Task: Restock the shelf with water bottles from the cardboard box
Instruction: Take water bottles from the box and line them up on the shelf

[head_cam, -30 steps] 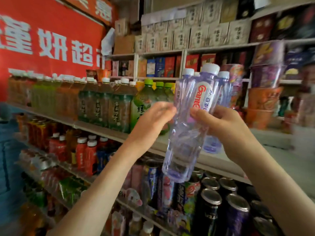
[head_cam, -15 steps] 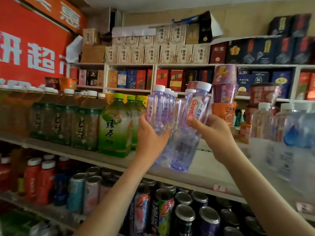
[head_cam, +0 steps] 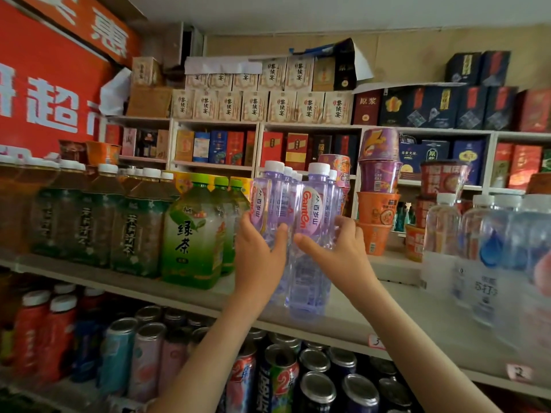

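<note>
**Inspector:** State of the grip, each hand?

**Clerk:** The left hand (head_cam: 259, 260) is seen closed around the left purple water bottle (head_cam: 265, 204); the right hand (head_cam: 343, 254) is closed around the front water bottle (head_cam: 310, 257). Both bottles are held upright.

**Inspector:** Position, relative to the green tea bottle (head_cam: 193, 236)?

**Clerk:** Both are held just right of it, on the same shelf (head_cam: 417, 311). The front bottle's base appears to be resting on the shelf board, near its front edge; the other base is hidden. More white caps are seen behind, so a row is already started there.

**Inspector:** Progress?

**Clerk:** Partly done, it is judged. Open shelf remains right of the held bottles, before the clear bottles (head_cam: 489, 257) further along. Release is not yet made. The cardboard box is not in view, so the remaining stock cannot be told.
</note>
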`<state>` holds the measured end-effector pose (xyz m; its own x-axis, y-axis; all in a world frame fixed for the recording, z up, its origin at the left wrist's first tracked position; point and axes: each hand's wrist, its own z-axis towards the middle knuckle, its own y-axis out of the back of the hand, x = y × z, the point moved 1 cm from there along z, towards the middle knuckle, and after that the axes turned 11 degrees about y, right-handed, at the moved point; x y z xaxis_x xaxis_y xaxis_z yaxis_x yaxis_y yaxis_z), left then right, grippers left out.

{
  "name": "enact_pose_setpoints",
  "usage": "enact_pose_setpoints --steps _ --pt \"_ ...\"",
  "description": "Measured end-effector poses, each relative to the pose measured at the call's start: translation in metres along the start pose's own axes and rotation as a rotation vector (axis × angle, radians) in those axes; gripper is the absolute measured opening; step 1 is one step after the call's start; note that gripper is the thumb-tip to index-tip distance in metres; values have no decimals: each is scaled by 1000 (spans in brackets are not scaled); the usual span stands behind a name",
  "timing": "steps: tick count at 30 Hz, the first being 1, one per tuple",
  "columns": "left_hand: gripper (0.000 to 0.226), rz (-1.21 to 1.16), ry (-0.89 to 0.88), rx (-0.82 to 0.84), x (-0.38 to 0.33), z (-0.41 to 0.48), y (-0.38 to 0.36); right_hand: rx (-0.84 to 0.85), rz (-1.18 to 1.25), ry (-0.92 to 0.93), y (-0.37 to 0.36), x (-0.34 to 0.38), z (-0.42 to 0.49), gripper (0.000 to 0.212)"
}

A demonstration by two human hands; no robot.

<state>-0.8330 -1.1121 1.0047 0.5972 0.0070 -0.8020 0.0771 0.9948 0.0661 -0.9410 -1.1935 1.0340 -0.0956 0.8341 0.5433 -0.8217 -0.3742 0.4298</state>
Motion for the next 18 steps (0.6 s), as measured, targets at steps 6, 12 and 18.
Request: enact_pose_setpoints --steps 6,12,18 --pt "75 78 0 -40 0 -3 -2 70 154 -33 -12 -6 -9 107" --pt "75 109 6 -49 -1 -2 -4 27 161 -16 -16 -7 -11 90" --pt "76 98 -5 -36 1 -2 -3 27 228 -23 -14 -7 -12 69"
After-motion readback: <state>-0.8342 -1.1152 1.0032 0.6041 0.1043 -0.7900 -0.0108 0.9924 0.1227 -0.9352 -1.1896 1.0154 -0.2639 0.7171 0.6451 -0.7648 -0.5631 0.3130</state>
